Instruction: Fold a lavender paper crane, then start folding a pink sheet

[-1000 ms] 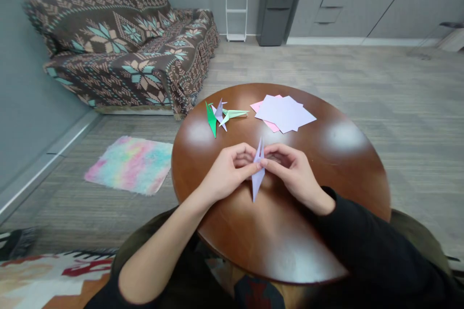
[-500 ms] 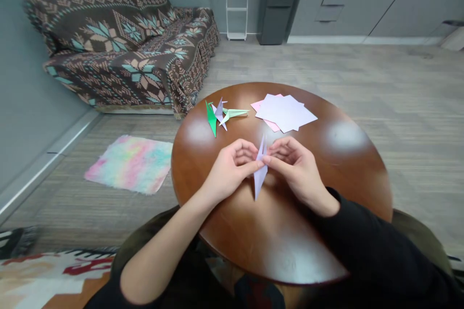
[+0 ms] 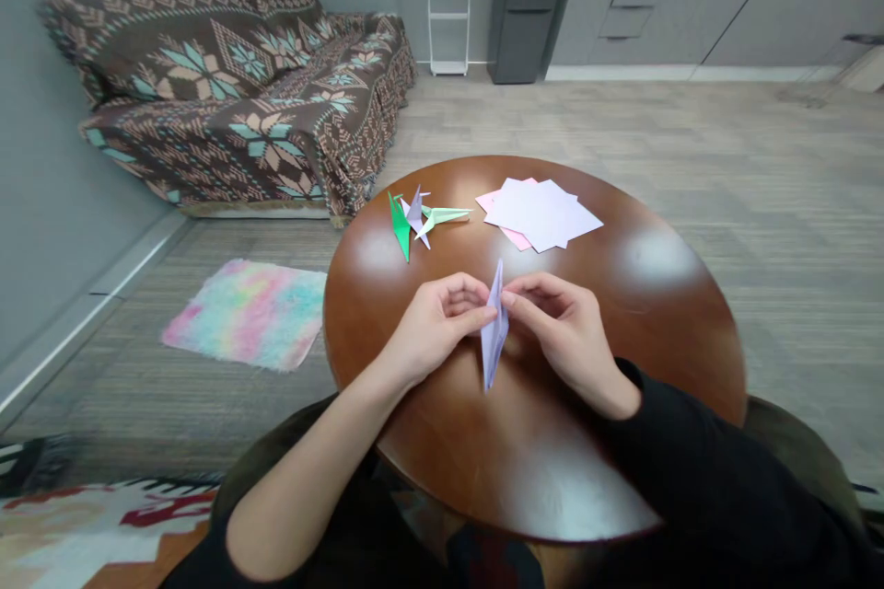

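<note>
Paper, lilac, folded narrow, pinched over tabletop between nearly closed fingers of left hand and right hand, one per side; best creased lightly, with edges aligned before pressing.

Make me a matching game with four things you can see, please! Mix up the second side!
Things:
1. Folded paper
2. Fluffy rug
3. Flat sheets
4. Sofa

Clues:
A. Brown and patterned
B. Lilac over pink, on the table
C. Between the left hand and right hand
D. Pastel rainbow colours

Pairs: 1-C, 2-D, 3-B, 4-A
</note>
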Action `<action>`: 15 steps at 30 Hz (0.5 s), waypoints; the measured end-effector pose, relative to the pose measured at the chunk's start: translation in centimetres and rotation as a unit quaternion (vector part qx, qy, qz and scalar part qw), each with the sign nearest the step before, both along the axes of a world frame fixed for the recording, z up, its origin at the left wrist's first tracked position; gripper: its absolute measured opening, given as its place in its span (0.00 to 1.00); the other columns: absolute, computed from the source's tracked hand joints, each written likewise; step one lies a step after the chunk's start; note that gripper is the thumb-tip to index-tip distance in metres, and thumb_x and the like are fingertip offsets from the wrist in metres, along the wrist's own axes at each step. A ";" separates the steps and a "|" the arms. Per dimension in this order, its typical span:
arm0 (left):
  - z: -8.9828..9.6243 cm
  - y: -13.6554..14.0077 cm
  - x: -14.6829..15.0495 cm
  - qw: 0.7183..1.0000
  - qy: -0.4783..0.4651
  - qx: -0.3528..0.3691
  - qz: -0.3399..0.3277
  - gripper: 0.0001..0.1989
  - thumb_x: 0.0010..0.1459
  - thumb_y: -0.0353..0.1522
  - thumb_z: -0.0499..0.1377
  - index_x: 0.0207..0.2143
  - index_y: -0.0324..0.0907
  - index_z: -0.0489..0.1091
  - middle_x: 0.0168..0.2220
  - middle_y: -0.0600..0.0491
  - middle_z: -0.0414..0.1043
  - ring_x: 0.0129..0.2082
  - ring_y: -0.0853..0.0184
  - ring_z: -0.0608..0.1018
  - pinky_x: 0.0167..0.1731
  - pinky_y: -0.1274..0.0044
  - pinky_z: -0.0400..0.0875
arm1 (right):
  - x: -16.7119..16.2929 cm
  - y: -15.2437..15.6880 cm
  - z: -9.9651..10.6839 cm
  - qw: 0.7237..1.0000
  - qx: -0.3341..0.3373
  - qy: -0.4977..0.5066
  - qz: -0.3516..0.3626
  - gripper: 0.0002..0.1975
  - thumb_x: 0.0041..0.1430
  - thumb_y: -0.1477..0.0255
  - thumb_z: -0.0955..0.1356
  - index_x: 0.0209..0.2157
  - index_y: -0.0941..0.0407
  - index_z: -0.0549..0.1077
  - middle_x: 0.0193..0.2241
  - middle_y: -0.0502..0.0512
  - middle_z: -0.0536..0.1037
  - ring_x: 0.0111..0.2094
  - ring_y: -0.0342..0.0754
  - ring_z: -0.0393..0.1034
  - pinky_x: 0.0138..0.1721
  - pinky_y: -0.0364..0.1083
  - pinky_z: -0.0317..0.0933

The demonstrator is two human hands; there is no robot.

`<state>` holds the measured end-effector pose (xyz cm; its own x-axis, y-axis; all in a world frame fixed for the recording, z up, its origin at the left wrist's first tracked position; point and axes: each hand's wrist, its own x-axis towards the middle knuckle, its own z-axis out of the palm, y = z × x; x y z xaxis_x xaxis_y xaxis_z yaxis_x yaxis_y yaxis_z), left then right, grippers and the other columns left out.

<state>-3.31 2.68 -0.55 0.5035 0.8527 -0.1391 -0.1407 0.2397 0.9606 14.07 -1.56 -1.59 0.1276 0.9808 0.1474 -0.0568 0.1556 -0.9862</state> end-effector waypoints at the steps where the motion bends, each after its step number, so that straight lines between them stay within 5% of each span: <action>1: 0.0 -0.1 0.0 1.000 -0.012 -0.021 -0.011 0.18 0.47 0.36 0.77 0.34 0.37 0.74 0.32 0.53 0.78 0.31 0.70 0.79 0.36 0.79 0.73 | 0.0 0.1 -0.1 1.000 -0.004 0.024 0.005 0.08 0.57 0.66 0.77 0.35 0.55 0.81 0.30 0.51 0.83 0.29 0.44 0.75 0.33 0.43 0.70; 6: 0.0 -0.5 -0.1 0.990 -0.073 -0.108 -0.053 0.18 0.49 0.34 0.76 0.38 0.37 0.74 0.34 0.49 0.80 0.33 0.68 0.81 0.38 0.78 0.75 | 0.2 0.5 -0.5 0.984 -0.070 0.158 0.053 0.14 0.51 0.67 0.80 0.37 0.54 0.78 0.26 0.47 0.81 0.24 0.41 0.73 0.30 0.41 0.67; 15: -0.2 0.0 -0.2 0.978 -0.106 -0.176 -0.033 0.16 0.48 0.32 0.76 0.37 0.35 0.78 0.31 0.49 0.80 0.30 0.69 0.81 0.36 0.81 0.74 | -0.1 0.3 -0.4 0.983 -0.084 0.140 0.080 0.15 0.47 0.68 0.82 0.33 0.56 0.79 0.26 0.48 0.81 0.27 0.41 0.74 0.33 0.41 0.69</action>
<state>-3.46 2.63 -0.74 0.6053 0.7354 -0.3046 -0.3001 0.5653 0.7684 13.97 -1.25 -1.99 -0.0180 0.9991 -0.0381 -0.3396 -0.0420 -0.9396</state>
